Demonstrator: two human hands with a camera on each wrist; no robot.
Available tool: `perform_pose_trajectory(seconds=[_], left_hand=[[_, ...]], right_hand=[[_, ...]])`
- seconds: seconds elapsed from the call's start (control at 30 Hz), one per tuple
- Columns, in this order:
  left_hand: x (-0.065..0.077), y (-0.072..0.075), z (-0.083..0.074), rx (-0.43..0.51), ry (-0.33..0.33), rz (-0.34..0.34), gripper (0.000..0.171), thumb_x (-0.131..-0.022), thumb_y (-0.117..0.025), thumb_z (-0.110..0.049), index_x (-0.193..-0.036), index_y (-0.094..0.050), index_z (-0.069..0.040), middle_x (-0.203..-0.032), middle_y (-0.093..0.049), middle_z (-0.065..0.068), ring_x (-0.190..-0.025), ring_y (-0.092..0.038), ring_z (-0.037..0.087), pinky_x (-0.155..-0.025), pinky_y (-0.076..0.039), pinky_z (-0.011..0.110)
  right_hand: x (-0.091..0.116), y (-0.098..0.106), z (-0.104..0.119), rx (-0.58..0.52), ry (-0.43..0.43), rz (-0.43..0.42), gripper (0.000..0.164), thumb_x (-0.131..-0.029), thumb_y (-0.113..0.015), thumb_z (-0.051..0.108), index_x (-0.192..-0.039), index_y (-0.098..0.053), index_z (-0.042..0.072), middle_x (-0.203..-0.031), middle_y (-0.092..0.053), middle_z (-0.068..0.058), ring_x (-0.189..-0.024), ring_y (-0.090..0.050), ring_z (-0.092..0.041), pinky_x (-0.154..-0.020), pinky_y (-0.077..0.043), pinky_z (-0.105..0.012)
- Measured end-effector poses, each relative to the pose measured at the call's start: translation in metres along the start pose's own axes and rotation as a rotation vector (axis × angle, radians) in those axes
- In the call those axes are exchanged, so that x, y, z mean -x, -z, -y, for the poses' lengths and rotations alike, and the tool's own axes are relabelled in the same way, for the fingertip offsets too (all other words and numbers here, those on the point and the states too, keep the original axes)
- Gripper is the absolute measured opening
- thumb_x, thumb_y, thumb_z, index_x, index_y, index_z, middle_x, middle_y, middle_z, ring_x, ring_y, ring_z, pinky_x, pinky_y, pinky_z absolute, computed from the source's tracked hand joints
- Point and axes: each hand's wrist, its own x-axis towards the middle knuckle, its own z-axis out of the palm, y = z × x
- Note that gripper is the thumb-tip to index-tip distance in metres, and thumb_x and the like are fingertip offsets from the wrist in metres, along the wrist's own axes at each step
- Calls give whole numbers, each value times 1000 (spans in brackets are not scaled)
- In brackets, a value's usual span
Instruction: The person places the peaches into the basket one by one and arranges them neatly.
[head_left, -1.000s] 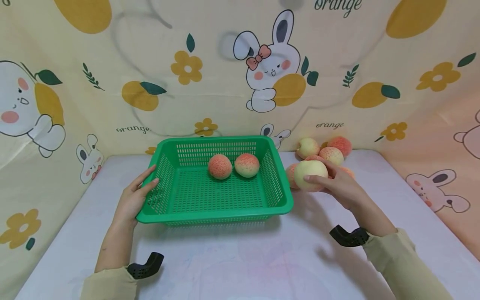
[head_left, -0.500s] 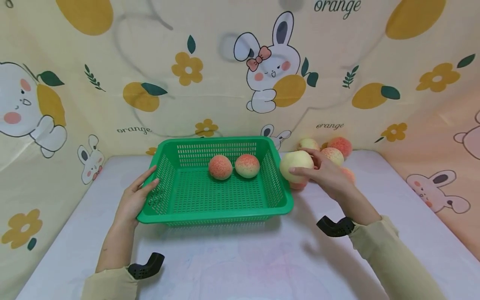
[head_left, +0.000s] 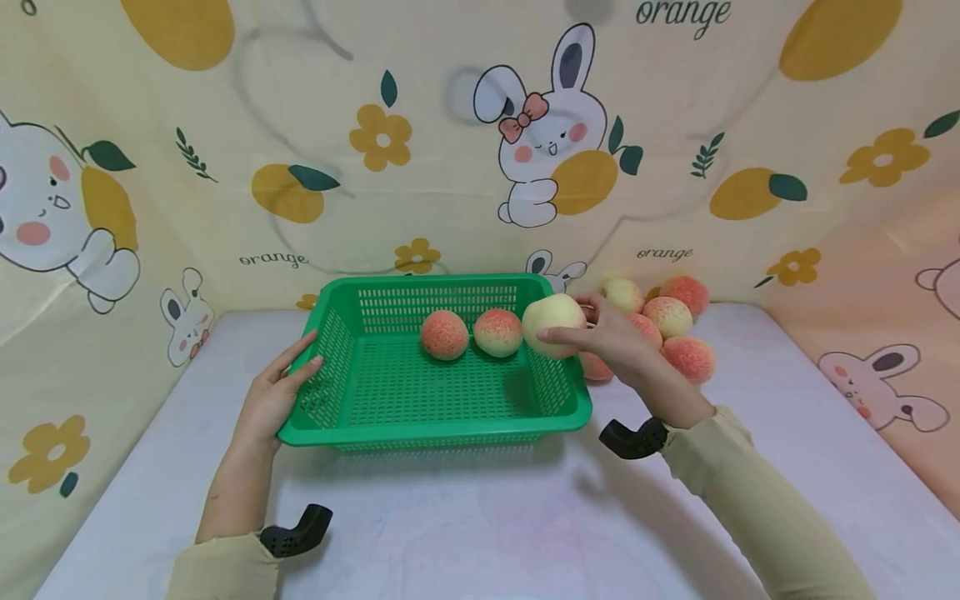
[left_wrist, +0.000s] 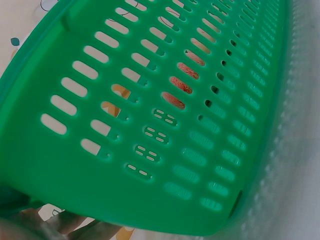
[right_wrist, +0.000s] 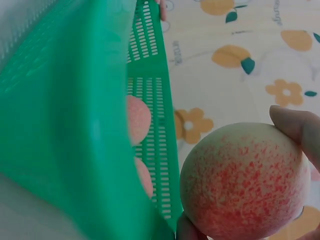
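In the head view my left hand (head_left: 270,400) grips the left end of a green plastic basket (head_left: 435,433), thumb and a finger over the rim, the rest hidden. Some of its fingers (left_wrist: 70,222) also show under the rim in the left wrist view. My right hand (head_left: 611,337) holds a pale peach (head_left: 553,323) between thumb and fingers, above the basket's right rim. From the right wrist, that peach (right_wrist: 245,182) shows a red-speckled side. Inside the basket, toward the back, a red-speckled peach (head_left: 444,335) sits beside a red-and-yellow peach (head_left: 498,332).
Right of the basket lies a group of several peaches (head_left: 667,317), one peach (head_left: 596,367) close against its right side. A patterned cloth backdrop (head_left: 435,150) rises behind the white table (head_left: 450,517). Black wrist mounts (head_left: 634,439) are on both forearms.
My right hand has carried the pale peach leftward from the group of peaches to over the basket's right rim. The left hand and the basket have stayed in place.
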Motion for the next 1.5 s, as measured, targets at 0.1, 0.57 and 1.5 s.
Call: perform_pose_trajectory(seconds=[0.1, 0.57, 1.5], left_hand=[[0, 0, 0, -1, 0, -1, 52, -99, -51, -39, -148, -35, -35, -159, -21, 0, -130, -35, 21, -76, -44, 16], [1, 1, -1, 13, 3, 2, 52, -99, -51, -39, -148, -35, -35, -159, -20, 0, -137, -31, 25, -85, -40, 22], [0, -1, -1, 39, 6, 1, 51, -99, -51, -36, -148, -36, -34, -159, -20, -1, -141, -25, 24, -99, -36, 32]], right_hand=[[-5, -4, 3, 18, 5, 19, 84, -82, -75, 34, -145, -27, 7, -134, -45, -18, -120, -44, -30, -99, -40, -43], [-25, -26, 20, 71, 58, 116, 68, -81, -75, 31, -139, -44, 15, -130, -49, -14, -111, -50, -27, -91, -45, -38], [-60, -66, 32, 356, -33, 284, 63, -76, -77, 26, -125, -44, 5, -122, -50, -14, -95, -53, -22, -70, -50, -29]])
